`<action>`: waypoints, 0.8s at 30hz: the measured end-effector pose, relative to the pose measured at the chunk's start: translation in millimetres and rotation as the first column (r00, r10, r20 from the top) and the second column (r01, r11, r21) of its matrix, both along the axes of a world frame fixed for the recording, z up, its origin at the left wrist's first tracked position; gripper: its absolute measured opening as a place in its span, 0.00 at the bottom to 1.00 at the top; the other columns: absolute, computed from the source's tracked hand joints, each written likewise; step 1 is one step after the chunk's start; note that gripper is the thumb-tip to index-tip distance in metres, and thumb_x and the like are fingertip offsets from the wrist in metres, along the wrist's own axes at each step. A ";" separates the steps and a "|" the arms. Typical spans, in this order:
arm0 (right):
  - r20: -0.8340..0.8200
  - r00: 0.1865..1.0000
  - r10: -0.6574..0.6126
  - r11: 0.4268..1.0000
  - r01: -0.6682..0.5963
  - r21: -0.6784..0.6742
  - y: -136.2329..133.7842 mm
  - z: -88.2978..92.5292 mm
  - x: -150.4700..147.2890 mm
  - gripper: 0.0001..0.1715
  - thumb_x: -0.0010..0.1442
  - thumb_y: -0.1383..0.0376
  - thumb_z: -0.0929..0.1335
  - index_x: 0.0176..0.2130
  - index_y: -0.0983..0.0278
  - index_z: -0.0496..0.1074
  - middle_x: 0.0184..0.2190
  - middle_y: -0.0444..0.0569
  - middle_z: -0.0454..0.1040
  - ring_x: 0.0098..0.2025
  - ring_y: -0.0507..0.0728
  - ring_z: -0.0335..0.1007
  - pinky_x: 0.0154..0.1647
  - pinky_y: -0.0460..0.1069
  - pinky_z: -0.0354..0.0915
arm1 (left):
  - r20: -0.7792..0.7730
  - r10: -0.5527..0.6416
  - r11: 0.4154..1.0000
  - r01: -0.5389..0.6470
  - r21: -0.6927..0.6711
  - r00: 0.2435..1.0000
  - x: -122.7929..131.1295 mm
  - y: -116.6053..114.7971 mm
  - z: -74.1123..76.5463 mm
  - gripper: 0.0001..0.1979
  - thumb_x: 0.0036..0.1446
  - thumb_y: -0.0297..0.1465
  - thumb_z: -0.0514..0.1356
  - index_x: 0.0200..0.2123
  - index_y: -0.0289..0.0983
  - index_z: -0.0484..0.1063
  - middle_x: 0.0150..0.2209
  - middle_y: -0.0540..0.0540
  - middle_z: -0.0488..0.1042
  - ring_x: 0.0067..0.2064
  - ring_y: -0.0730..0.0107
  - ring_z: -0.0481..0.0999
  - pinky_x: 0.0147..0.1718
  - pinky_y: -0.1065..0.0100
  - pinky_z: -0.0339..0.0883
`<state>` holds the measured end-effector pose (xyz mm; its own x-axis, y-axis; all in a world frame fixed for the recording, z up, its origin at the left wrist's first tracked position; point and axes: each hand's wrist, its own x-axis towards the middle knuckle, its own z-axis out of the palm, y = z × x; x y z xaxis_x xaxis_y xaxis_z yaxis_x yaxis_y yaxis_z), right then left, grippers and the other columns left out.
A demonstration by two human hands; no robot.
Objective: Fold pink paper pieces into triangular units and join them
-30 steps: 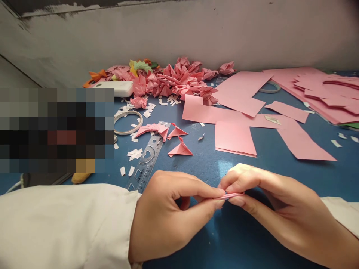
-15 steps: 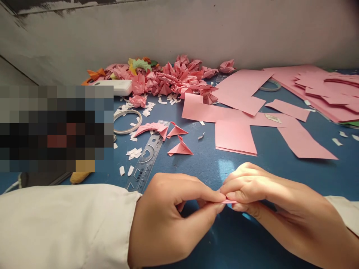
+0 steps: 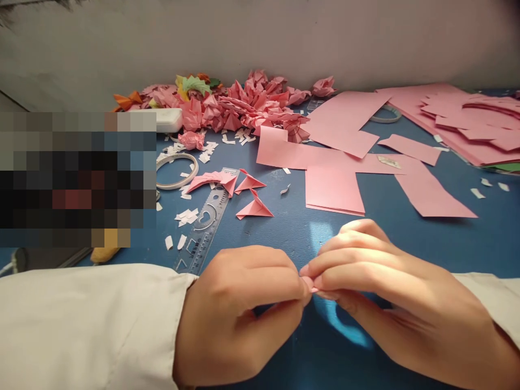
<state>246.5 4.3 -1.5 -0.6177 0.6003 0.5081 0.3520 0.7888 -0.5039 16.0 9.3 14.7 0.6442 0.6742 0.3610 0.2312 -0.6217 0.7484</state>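
Between my fingertips is a small piece of pink paper [image 3: 309, 284], mostly hidden by the fingers. My left hand [image 3: 244, 309] pinches it from the left with thumb and forefinger. From the right, my right hand [image 3: 390, 292] grips its other side, fingers closed together over the thumb. Beyond the left hand lie folded pink paper pieces, among them a pointed triangle [image 3: 255, 207], a second triangle [image 3: 249, 182] and a curved chain of joined folds [image 3: 213, 181]. A clear plastic ruler [image 3: 209, 216] lies slanted next to them.
A heap of crumpled pink paper [image 3: 247, 105] lines the wall. Flat pink strips [image 3: 335, 187] and stacked pink sheets [image 3: 439, 119] cover the back right. A tape roll [image 3: 177, 171] and white paper scraps [image 3: 187, 216] lie on the blue table [image 3: 325, 357]. Pixelation hides the left side.
Both hands have shifted slightly left, still holding the pink paper. The left fingers are curled more tightly, and the right fingers now reach further over the piece. The view has tilted slightly.
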 end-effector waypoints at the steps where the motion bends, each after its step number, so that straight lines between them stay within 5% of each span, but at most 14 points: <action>1: 0.019 1.000 -0.001 0.999 0.000 0.038 -1.2 1.8 0.5 0.12 0.70 0.77 0.64 0.47 0.63 0.70 0.43 0.46 0.83 0.42 0.50 0.79 0.49 0.50 0.68 | -0.013 -0.020 0.999 0.020 0.033 1.000 -0.4 -0.1 0.1 0.12 0.63 0.16 0.57 0.31 0.32 0.77 0.28 0.44 0.79 0.29 0.71 0.75 0.29 0.74 0.70; 4: 0.075 0.997 -0.009 0.994 0.001 0.109 -3.6 5.9 0.9 0.15 0.67 0.79 0.63 0.49 0.64 0.70 0.43 0.47 0.84 0.41 0.50 0.79 0.47 0.51 0.66 | -0.031 -0.045 0.993 0.048 0.107 0.999 -1.8 -0.2 -0.1 0.12 0.64 0.16 0.58 0.32 0.32 0.77 0.29 0.43 0.79 0.29 0.70 0.75 0.29 0.73 0.71; 12: -0.087 0.991 -0.102 0.995 0.102 -0.012 -0.4 -0.8 -6.2 0.07 0.70 0.73 0.67 0.45 0.61 0.69 0.40 0.45 0.81 0.41 0.53 0.77 0.47 0.52 0.69 | 0.086 0.017 0.998 -0.022 0.058 0.996 -4.4 5.2 3.9 0.09 0.63 0.15 0.60 0.35 0.33 0.76 0.31 0.45 0.80 0.32 0.73 0.78 0.33 0.78 0.74; 18: -0.063 0.997 -0.054 0.997 0.057 0.049 -2.3 1.3 -0.8 0.17 0.64 0.81 0.65 0.47 0.63 0.68 0.42 0.46 0.82 0.44 0.51 0.76 0.50 0.51 0.65 | 0.021 0.071 0.997 -0.071 0.016 0.997 -5.0 -3.8 2.2 0.10 0.63 0.17 0.60 0.35 0.36 0.74 0.30 0.50 0.79 0.30 0.76 0.77 0.31 0.78 0.72; 24: 0.027 1.000 -0.009 0.996 0.007 0.092 -1.4 1.3 -3.8 0.14 0.67 0.81 0.65 0.46 0.65 0.69 0.40 0.45 0.81 0.41 0.49 0.75 0.49 0.51 0.63 | -0.141 0.131 0.972 -0.099 0.214 0.981 -3.8 -7.4 -7.9 0.09 0.68 0.21 0.54 0.39 0.38 0.72 0.32 0.50 0.79 0.31 0.71 0.78 0.31 0.72 0.71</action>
<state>242.7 2.9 -0.2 -0.6276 0.5566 0.5444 0.3710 0.8286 -0.4194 12.1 1.9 6.8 0.6249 0.6689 0.4025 0.4122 -0.7206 0.5576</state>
